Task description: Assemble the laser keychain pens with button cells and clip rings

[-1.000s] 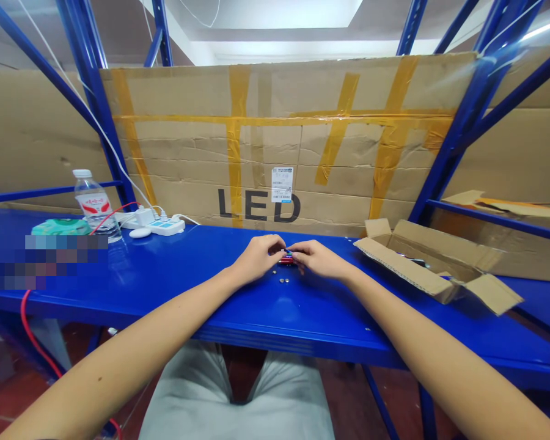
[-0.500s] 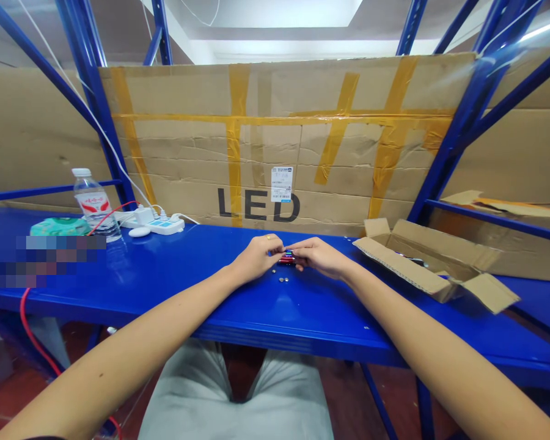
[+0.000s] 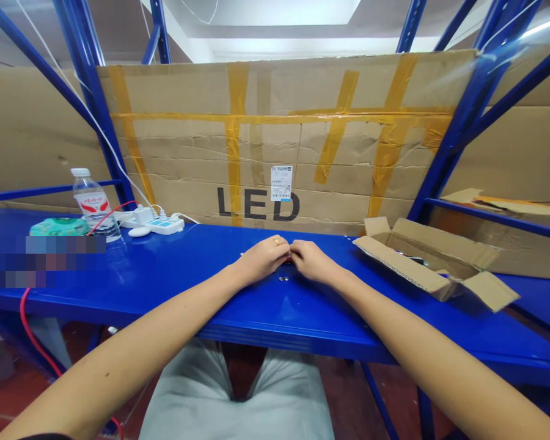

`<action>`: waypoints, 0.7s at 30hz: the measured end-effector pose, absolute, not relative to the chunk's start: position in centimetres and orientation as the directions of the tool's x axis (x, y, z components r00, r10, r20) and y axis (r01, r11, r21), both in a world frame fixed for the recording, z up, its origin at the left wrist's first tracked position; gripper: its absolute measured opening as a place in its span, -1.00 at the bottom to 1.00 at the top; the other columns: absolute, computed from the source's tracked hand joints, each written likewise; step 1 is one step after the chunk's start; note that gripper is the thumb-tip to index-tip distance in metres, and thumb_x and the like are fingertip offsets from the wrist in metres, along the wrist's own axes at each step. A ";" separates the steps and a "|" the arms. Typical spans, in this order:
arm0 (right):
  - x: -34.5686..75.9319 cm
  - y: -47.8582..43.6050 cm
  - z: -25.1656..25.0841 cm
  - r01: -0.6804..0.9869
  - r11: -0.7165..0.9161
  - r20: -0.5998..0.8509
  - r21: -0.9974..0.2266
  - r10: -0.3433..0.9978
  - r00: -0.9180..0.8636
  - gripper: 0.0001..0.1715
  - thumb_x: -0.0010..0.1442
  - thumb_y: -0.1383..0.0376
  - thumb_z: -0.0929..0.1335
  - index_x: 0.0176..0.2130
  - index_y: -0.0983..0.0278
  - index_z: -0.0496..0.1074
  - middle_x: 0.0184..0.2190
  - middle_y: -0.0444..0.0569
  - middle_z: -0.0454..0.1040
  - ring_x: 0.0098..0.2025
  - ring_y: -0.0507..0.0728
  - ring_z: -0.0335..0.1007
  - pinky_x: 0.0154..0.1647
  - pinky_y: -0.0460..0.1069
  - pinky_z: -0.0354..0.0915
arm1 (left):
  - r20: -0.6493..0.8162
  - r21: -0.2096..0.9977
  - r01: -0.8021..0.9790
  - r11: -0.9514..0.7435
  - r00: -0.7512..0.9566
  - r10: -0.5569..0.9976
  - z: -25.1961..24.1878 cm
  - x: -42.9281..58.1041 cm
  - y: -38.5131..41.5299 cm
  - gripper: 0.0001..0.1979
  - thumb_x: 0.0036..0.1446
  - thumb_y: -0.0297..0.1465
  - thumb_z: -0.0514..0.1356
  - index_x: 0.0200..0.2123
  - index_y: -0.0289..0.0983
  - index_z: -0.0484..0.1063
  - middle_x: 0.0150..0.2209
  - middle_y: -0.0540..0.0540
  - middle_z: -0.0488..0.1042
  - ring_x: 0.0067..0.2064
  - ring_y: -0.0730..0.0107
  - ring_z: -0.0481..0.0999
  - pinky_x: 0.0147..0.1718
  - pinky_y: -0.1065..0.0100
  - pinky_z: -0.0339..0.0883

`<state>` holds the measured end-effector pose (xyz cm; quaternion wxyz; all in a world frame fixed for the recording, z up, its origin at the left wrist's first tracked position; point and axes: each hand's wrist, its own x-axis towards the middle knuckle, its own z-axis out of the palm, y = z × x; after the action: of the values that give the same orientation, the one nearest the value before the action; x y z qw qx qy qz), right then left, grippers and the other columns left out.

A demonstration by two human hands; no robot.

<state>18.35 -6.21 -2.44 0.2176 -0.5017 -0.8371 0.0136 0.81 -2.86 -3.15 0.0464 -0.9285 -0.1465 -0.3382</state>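
Observation:
Near the middle of the blue table (image 3: pixel 165 263), my left hand (image 3: pixel 264 258) and my right hand (image 3: pixel 312 259) meet at the fingertips around a small red object (image 3: pixel 288 260). The fingers of both hands are closed on it, and they cover most of it. A ring shows on my left hand. Two small shiny round pieces (image 3: pixel 283 279) lie on the table just in front of the hands. Another tiny bright piece (image 3: pixel 242 253) shows behind my left hand.
An open cardboard box (image 3: pixel 401 263) with items inside sits to the right. At the left are a water bottle (image 3: pixel 94 205), a green packet (image 3: pixel 59 227) and a white power strip (image 3: pixel 165 225) with cables. Large cardboard (image 3: pixel 187 159) stands behind the table.
Both hands have closed in further over the red object, which is now mostly hidden. My right fingers are more curled, and a small piece near my left fingers is no longer visible.

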 end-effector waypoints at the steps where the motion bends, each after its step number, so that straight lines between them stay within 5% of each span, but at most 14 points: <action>1: 18.6 -6.2 -2.4 0.832 0.493 0.345 -0.255 0.850 -0.398 -0.65 0.27 0.39 0.18 -0.22 0.35 0.54 -0.23 0.15 0.55 -0.21 0.16 0.41 -0.17 -0.04 0.21 | 0.662 0.051 0.328 -0.943 0.696 0.278 -2.9 0.6 -2.8 -0.87 0.24 -0.46 0.08 -0.36 -0.27 0.38 -0.30 -0.13 0.48 -0.20 0.32 0.44 -0.18 0.31 0.34; 5: 20.4 -6.3 -1.4 0.834 0.453 0.261 -0.315 0.886 -0.383 -0.64 0.28 0.35 0.21 -0.08 0.29 0.52 -0.03 0.12 0.53 -0.03 0.22 0.41 -0.04 0.00 0.21 | 0.726 0.290 0.470 -0.833 0.460 0.512 -1.9 -1.9 -1.7 -0.93 0.17 -0.39 0.18 -0.33 -0.26 0.43 -0.36 -0.04 0.52 -0.33 0.40 0.46 -0.27 0.35 0.33; 9: 22.0 -6.7 -0.6 0.888 0.373 0.069 -0.268 0.927 -0.368 -0.69 0.21 0.34 0.26 -0.13 0.29 0.53 -0.21 0.10 0.57 -0.26 0.19 0.46 -0.26 0.00 0.25 | 0.645 0.441 0.536 -0.720 0.369 0.670 -1.6 -4.4 0.0 -0.90 0.11 -0.37 0.21 -0.31 -0.26 0.48 -0.34 -0.05 0.56 -0.32 0.38 0.48 -0.28 0.35 0.34; 14: 22.1 -7.2 -0.3 0.906 0.307 -0.090 -0.293 0.934 -0.346 -0.65 0.14 0.39 0.30 -0.04 0.29 0.43 -0.37 0.01 0.53 -0.51 0.07 0.42 -0.46 -0.06 0.22 | 0.560 0.429 0.573 -0.698 0.438 0.704 -2.2 -4.3 0.4 -0.90 0.10 -0.37 0.20 -0.36 -0.27 0.49 -0.38 -0.04 0.54 -0.34 0.39 0.46 -0.31 0.35 0.31; 21: 22.2 -7.3 -0.1 0.883 0.318 -0.039 -0.345 0.935 -0.352 -0.69 0.12 0.38 0.31 -0.09 0.28 0.33 -0.39 -0.04 0.50 -0.52 0.05 0.41 -0.48 -0.08 0.22 | 0.531 0.380 0.455 -0.805 0.605 0.593 -2.5 -2.8 -1.0 -0.92 0.09 -0.36 0.23 -0.34 -0.25 0.45 -0.35 0.00 0.53 -0.30 0.41 0.46 -0.27 0.37 0.30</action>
<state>22.23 -7.26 -0.14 0.0839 -0.5630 -0.8074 0.1550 -2.80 -0.98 -2.46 -0.1033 -0.8899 -0.2945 -0.3328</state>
